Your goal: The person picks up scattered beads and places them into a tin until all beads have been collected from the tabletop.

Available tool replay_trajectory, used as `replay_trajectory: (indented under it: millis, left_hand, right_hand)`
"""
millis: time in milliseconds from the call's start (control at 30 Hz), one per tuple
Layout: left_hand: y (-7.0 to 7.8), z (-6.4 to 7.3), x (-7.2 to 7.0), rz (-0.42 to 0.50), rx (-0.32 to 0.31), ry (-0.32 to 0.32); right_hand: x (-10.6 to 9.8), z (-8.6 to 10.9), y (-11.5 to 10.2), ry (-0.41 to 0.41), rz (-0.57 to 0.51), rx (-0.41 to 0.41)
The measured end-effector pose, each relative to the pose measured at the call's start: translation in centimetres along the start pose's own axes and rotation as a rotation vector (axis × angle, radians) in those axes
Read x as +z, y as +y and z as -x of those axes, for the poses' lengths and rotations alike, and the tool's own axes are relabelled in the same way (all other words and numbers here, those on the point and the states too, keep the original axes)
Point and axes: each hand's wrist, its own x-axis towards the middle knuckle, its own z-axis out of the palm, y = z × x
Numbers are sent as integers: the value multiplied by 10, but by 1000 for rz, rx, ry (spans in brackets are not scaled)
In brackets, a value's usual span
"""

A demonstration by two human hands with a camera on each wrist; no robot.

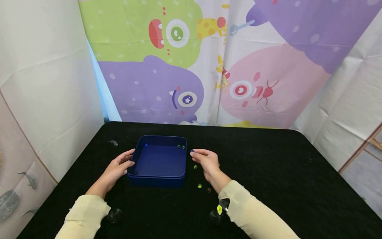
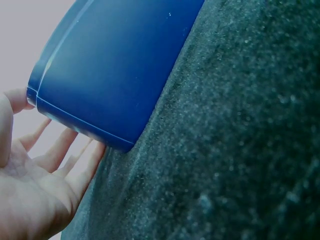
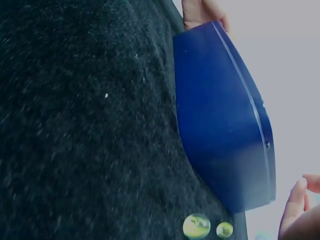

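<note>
Head view, and the blue marble point(image 1: 192, 151) sits just right of the box point(image 1: 162, 162), pinched between the right hand's point(image 1: 207, 161) thumb and fingertips, a narrow grip! Small, hard, probably glass: it should feel light, smooth, slippery, quick to roll, so a fingertip pinch round its middle looks best. Left of the box, the left hand point(image 1: 117, 166) rests against the wall, fingers spread, thumb at the rim; that box looks stiff. Within it, another blue marble point(image 1: 146, 145) far left, two clear marbles point(image 1: 181, 146) far right. The box's right wall bars the way. Right of the box, two green marbles point(image 1: 199, 186) and a brownish one point(image 1: 209, 190) lie loose.
</note>
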Motion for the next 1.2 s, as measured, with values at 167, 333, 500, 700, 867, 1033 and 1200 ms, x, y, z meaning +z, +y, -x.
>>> replay_trajectory:
  millis: [167,333,500,700,867,1033,1200]
  left_hand:
    - [1,1,-1,-4,8,-2]
    - [2,1,0,-4,10,-3]
    - [3,0,1,3,7,1]
    - [3,1,1,-4,-5,10]
    - [4,0,1,-3,-10,11]
    - [2,0,1,4,-4,8]
    - [2,0,0,17,-1,7]
  right_hand:
    - [10,1,-1,-16,0,-22]
    - [20,0,-4,-39,33,-35]
    - [30,0,-6,-56,38,-37]
    - [44,2,-7,-65,50,-35]
    - [56,3,-7,-78,61,-43]
    - [69,7,-9,-93,62,-48]
    - [81,9,-9,-79,67,-48]
